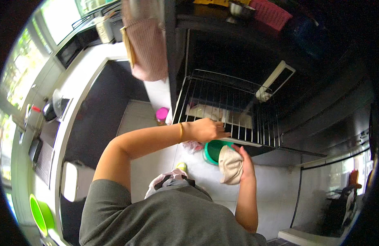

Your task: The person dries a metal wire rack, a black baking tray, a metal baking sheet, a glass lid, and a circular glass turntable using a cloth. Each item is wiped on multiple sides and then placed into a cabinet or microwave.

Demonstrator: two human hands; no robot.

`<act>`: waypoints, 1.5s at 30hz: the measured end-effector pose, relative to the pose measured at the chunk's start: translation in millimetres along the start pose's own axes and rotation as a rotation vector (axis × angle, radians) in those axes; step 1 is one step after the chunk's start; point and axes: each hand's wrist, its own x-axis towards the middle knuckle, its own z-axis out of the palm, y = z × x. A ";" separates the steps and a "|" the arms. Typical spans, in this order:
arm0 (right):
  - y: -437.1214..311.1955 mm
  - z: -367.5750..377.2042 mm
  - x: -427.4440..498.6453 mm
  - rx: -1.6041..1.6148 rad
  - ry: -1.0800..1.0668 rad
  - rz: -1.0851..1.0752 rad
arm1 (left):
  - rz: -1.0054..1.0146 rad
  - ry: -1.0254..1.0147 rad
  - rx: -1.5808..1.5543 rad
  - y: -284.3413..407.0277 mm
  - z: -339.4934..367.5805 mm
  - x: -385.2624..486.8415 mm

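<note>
My left hand [206, 129], with a gold bangle at its wrist, is at the front edge of a wire rack [238, 140] inside a dark cabinet. Its fingers are curled at the wires, and whether they grip the rack is hard to tell. To the right and lower, my right hand [247, 163] holds a beige cloth [231, 166] that hangs down from the fingers. Behind the cloth, a green bucket [209, 155] stands on the floor, partly hidden by the cloth and the rack.
A pink-lidded container [162, 114] and a plastic bag [192, 147] are on the floor. A pinkish cloth [149, 49] hangs beside the cabinet. At left runs a white counter [81, 83] with a lime-green basin [41, 215]. A pink basket [271, 15] sits on the upper shelf.
</note>
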 end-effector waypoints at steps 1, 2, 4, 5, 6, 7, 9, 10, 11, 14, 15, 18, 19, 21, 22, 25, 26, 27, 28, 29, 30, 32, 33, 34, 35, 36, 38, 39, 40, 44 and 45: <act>-0.8 -3.7 -0.5 0.001 0.044 -0.009 | 0.005 -0.005 0.004 -10.2 1.7 2.8; -2.0 -7.2 -1.2 -0.012 0.101 -0.020 | 0.027 0.041 0.007 -17.9 3.2 3.9; -4.3 -13.0 -7.1 0.050 0.131 0.006 | 0.035 -0.034 0.020 -31.7 3.4 3.2; -5.6 -14.9 -10.6 0.073 0.154 0.008 | 0.030 -0.073 0.003 -36.9 3.0 2.1; -7.8 -16.0 -13.6 0.071 0.164 -0.021 | 0.041 -0.044 -0.001 -41.9 2.2 0.5; -10.4 -17.0 -16.6 0.066 0.172 -0.048 | 0.036 -0.038 -0.023 -46.2 2.0 0.4; -16.8 -17.0 -20.9 0.037 0.186 -0.088 | 0.038 -0.071 0.057 -50.6 2.1 0.3; -20.2 -16.3 -22.2 0.012 0.192 -0.101 | 0.032 -0.048 0.046 -52.3 1.8 -0.8; -23.9 -15.8 -22.2 -0.005 0.163 -0.133 | 0.022 -0.029 0.041 -54.4 1.5 -1.8; -35.0 -15.2 -18.2 -0.072 0.165 -0.147 | -0.013 -0.075 0.016 -59.7 2.2 -4.4; -39.3 -15.9 -14.9 -0.094 0.132 -0.174 | -0.035 -0.088 0.021 -62.3 3.1 -4.4; -53.0 -19.0 -5.4 -0.134 0.115 -0.182 | -0.101 -0.090 0.008 -66.6 8.0 -1.4; -57.1 -20.0 -2.9 -0.148 0.109 -0.170 | -0.123 -0.085 -0.011 -68.3 9.3 -0.4; -66.5 -22.8 0.4 -0.176 0.058 -0.180 | -0.147 -0.113 -0.014 -71.5 12.4 2.7; -70.7 -24.2 2.2 -0.173 0.070 -0.160 | -0.156 -0.127 -0.016 -71.9 14.5 4.4; -79.6 -27.7 5.1 -0.170 0.056 -0.136 | -0.157 -0.115 0.002 -72.3 21.4 9.4; -80.6 -28.6 5.5 -0.171 0.062 -0.134 | -0.151 -0.103 0.012 -71.4 23.4 9.7; -81.9 -29.6 6.3 -0.174 0.050 -0.139 | -0.146 -0.100 0.011 -71.4 25.3 10.4; -82.8 -30.7 7.0 -0.163 0.067 -0.128 | -0.141 -0.097 0.010 -71.9 26.9 11.0; -83.2 -31.7 7.9 -0.153 0.068 -0.126 | -0.137 -0.090 0.000 -72.8 28.3 11.2; -84.1 -33.0 9.0 -0.144 0.045 -0.138 | -0.133 -0.099 0.018 -74.8 29.6 11.9; -85.2 -35.4 11.0 -0.135 0.072 -0.122 | -0.131 -0.089 0.025 -79.4 31.8 13.2; -85.4 -36.4 11.5 -0.136 0.066 -0.127 | -0.134 -0.111 0.040 -81.6 32.6 13.3; -86.3 -37.5 12.4 -0.130 0.070 -0.121 | -0.138 -0.116 0.045 -85.0 33.2 13.7; -86.7 -38.3 12.6 -0.129 0.066 -0.120 | -0.143 -0.120 0.050 -88.0 34.0 14.1; -87.4 -39.0 12.8 -0.134 0.063 -0.132 | -0.166 -0.204 0.058 -90.7 34.5 14.1; -88.3 -39.8 12.4 -0.109 0.058 -0.122 | -0.161 -0.169 0.047 -95.1 36.4 14.7; -88.6 -40.0 12.1 -0.099 0.040 -0.135 | -0.168 -0.161 0.039 -96.9 37.6 14.9; -88.9 -40.0 11.8 -0.110 0.072 -0.132 | -0.178 -0.173 0.002 -96.3 39.3 15.4; -90.3 -39.8 12.3 -0.128 0.103 -0.138 | -0.170 -0.173 0.011 -94.0 43.5 14.0; -90.7 -39.5 13.1 -0.129 0.099 -0.127 | -0.143 -0.119 0.010 -93.6 43.9 13.4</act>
